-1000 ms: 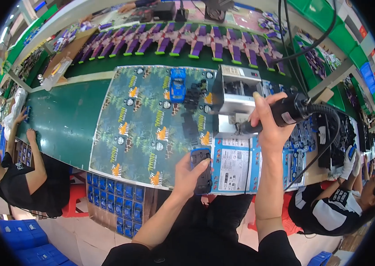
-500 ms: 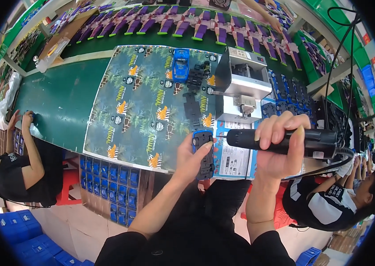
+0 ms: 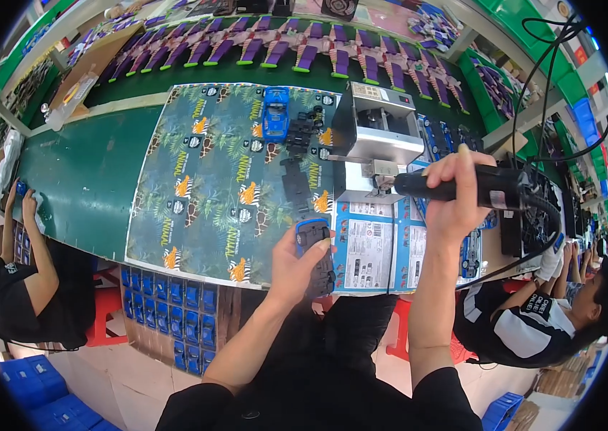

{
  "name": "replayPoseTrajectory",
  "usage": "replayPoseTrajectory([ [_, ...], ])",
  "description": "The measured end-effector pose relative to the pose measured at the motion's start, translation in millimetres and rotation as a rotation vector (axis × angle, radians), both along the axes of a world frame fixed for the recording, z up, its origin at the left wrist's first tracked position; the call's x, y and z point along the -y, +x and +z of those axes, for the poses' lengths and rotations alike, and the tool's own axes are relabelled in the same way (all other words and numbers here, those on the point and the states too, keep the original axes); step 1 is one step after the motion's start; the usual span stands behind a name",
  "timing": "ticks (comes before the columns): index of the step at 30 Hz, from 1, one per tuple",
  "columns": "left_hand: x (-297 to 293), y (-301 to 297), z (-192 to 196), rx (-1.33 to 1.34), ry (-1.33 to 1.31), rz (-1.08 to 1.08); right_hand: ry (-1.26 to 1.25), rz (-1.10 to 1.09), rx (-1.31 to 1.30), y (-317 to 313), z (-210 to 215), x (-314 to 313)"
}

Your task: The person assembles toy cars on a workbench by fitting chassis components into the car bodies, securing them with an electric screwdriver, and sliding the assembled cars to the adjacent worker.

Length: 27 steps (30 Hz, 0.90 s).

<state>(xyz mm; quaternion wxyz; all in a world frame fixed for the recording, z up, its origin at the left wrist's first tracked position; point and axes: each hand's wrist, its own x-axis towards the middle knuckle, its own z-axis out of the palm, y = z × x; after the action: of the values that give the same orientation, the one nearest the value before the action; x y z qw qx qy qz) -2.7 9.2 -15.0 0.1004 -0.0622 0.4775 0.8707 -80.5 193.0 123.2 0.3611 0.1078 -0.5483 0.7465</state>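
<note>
Toy car chassis [image 3: 316, 253]: we are holding it low in the middle of the frame, underside up, a dark plate inside a blue shell, just off the near edge of the bench.
Left hand [image 3: 295, 269]: we are clasping the chassis from the left and below, thumb along its left side and fingertips over its right edge.
Electric screwdriver [image 3: 473, 188]: we are carrying it right of centre, lying nearly level, its tip pointing left toward the grey machine and well apart from the chassis.
Right hand [image 3: 460, 192]: we are clenching it around the driver's black barrel, cable trailing off to the right.
Step in hand: we judge that we are between picking up a screw and driving it; whether one is on the tip is too small to tell.
Next move: we are likely needing to tilt the tip down, bring it over a screw hole in the underside and keep the chassis steady.
Grey screw feeder [image 3: 379, 128]: it is standing above the driver's tip.
Printed mat [image 3: 210, 187]: it is covering the bench left of centre, with a finished blue toy car [image 3: 276, 113] and spare black chassis plates [image 3: 297, 179] at its upper right.
</note>
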Motion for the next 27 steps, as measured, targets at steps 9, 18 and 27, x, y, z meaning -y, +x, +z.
replayPoseTrajectory([
  [9,-5,-2,6,0.043,0.023,0.001,0.17,-0.022,0.149,-16,4,10],
  [18,-5,-1,9,0.005,0.035,-0.013,-0.131,0.357,0.005,39,11,21],
  [27,-1,-2,9,0.013,-0.01,-0.016,0.02,0.386,-0.034,54,-10,58],
])
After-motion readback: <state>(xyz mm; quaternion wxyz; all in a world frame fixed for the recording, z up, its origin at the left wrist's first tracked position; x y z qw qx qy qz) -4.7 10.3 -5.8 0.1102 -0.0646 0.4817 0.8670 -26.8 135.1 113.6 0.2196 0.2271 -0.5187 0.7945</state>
